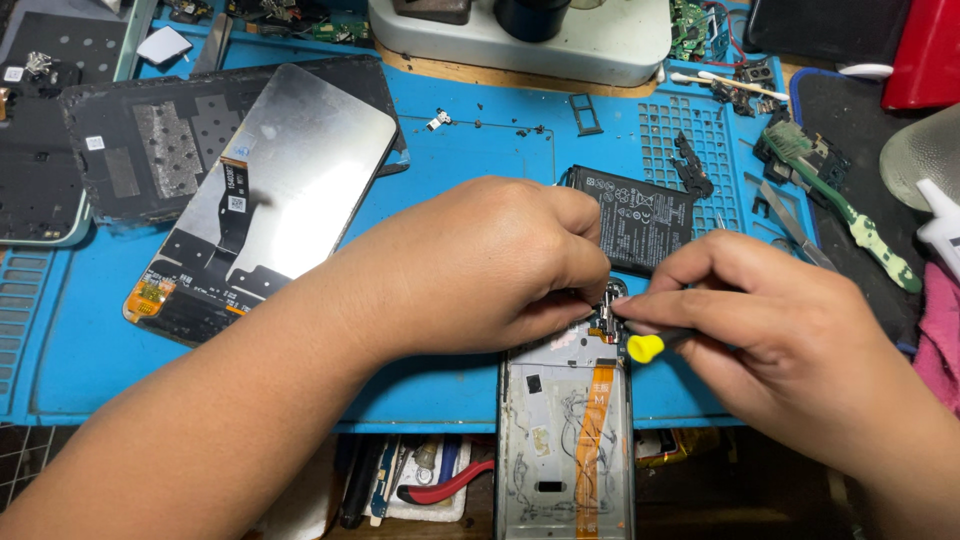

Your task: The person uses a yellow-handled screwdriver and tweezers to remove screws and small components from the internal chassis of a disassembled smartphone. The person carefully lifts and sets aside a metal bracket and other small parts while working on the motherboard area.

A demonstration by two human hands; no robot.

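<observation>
Both hands are down over the top end of the opened phone frame [566, 430], which lies on the near edge of the blue work mat [450, 170], its lower part hanging past the edge. An orange ribbon cable [592, 430] runs along the frame's length. The left hand [480, 265] is curled nearly closed, fingertips pinching down at a small metal part [604, 318] at the frame's upper end; exactly what the fingers grip is hidden beneath them. The right hand [770, 320] is closed round a screwdriver [655, 345] with a yellow cap and dark handle, thumb and forefinger pressed together near the tip, right beside the left fingertips. Just beyond the hands, a black battery [640, 215] lies flat on the mat. To the left rests a detached screen [270, 205], face down, its shiny back up, overlapping a dark back cover [130, 150]. On the right lie tweezers [795, 228] and a green-handled toothbrush [850, 215]. A white microscope base [520, 45] stands at the far edge.
</observation>
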